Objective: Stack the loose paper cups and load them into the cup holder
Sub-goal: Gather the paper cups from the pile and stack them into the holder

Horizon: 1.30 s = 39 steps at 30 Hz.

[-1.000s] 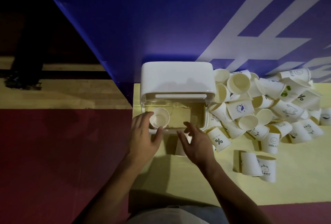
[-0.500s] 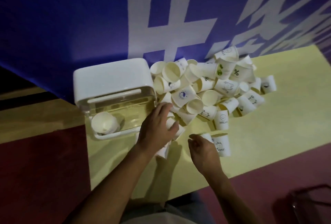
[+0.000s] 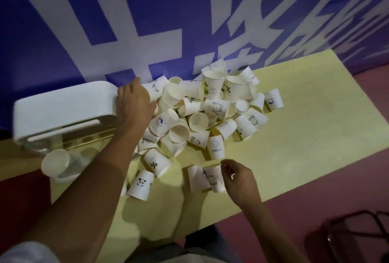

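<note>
Surroundings: a blue banner (image 3: 63, 31) with white lettering stands behind the yellow worktop (image 3: 305, 136).
In the way: the left forearm crosses the cup holder's open front.
Cup holder (image 3: 63, 107): white, at the worktop's left end, with one cup (image 3: 55, 162) in it.
Loose cups (image 3: 210, 111): white, printed, heaped just beside the holder.
Left grip (image 3: 134, 102): clamped round the mouth of a lying cup (image 3: 156, 88).
Right grip (image 3: 240, 178): fingers curled beside two fallen cups (image 3: 208, 178); I cannot tell whether it holds one.

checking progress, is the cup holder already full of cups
No, only one cup sits in the cup holder, while a pile of loose cups lies beside it.
</note>
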Each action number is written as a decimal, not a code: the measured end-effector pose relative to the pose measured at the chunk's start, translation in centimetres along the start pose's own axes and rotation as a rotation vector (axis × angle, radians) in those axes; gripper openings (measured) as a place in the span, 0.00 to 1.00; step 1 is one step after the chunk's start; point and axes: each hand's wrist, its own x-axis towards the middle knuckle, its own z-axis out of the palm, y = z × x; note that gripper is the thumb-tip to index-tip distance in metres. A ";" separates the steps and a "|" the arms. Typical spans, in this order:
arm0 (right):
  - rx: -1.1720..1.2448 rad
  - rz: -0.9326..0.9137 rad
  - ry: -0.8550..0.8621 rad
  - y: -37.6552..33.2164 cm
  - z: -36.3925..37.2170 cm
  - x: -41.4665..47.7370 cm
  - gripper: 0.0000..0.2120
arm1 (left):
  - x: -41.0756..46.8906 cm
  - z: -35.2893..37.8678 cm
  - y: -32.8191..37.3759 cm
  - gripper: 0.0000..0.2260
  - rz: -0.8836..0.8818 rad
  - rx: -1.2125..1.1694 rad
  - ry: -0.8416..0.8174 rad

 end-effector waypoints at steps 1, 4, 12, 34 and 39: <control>0.009 -0.010 0.009 0.4 -0.5 0.7 0.11 | -0.2 -0.1 0.1 0.35 -0.009 -0.014 0.021; 0.050 -0.055 0.053 0.5 -1.7 3.3 0.11 | -1.7 -1.3 1.1 0.34 -0.069 -0.167 0.082; 0.003 -0.155 0.059 -3.0 -4.7 13.8 0.42 | -6.8 -2.7 5.7 0.33 -0.033 -0.405 0.052; 0.116 -0.190 0.227 -12.1 -4.8 21.7 0.38 | -7.3 0.0 7.5 0.39 -0.112 -0.575 -0.141; 0.229 -0.364 0.268 -11.8 -5.0 18.0 0.33 | -7.7 -0.8 6.4 0.37 -0.061 -0.627 -0.148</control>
